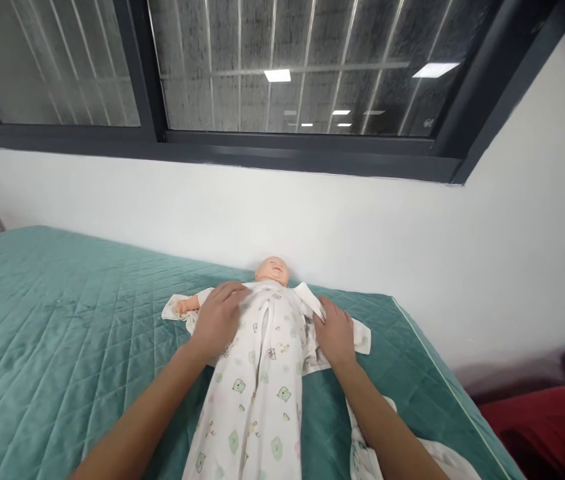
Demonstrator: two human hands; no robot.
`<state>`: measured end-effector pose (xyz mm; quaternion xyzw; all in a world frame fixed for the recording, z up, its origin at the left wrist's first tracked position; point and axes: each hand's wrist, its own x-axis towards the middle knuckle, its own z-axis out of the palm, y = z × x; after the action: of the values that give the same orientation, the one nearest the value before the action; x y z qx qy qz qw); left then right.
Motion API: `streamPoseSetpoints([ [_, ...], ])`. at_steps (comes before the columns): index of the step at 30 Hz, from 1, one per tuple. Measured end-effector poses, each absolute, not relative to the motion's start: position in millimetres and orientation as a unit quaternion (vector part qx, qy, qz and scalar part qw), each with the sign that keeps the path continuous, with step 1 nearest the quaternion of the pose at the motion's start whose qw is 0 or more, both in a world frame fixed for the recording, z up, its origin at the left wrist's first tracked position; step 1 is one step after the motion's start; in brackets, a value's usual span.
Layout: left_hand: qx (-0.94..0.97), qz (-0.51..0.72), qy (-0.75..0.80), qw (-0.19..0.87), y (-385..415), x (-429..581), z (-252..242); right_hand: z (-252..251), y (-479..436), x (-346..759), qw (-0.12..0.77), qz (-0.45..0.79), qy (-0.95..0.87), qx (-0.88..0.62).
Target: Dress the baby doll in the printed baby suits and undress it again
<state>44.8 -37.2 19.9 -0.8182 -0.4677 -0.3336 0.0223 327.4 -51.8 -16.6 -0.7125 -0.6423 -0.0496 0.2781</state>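
Note:
A baby doll (272, 270) lies on its back with its head toward the wall. Over its body is a white printed baby garment (257, 373) with green animal figures, its two leg-like halves running toward me. My left hand (220, 317) is closed at the garment's upper left edge, its fingertips partly hidden in the cloth. A bare doll hand (187, 305) shows beside it on a white sleeve. On the other side, my right hand (335, 330) pinches a white flap (308, 299) near the doll's shoulder; a second sleeve (361, 337) spreads beyond it.
Everything lies on a green quilted bed cover (77, 333) against a white wall (262, 213). Another printed cloth (365, 457) lies beneath my right forearm. A dark-framed window (292, 150) is above. Red items (547, 427) stand past the bed's right edge.

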Motion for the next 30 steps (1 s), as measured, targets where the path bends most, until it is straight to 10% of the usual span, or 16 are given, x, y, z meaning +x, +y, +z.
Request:
streamPoseSetpoints([
  [9, -0.918, -0.023, -0.395, 0.017, -23.3, 195.1, 66.5, -18.8, -54.0, 329.0, 0.296, -0.047, -0.644, -0.704],
  [30, -0.901, 0.105, -0.422, 0.010, 12.8, 229.6, 63.3, -23.3, -49.7, 352.0, 0.419, -0.012, -0.608, -0.674],
])
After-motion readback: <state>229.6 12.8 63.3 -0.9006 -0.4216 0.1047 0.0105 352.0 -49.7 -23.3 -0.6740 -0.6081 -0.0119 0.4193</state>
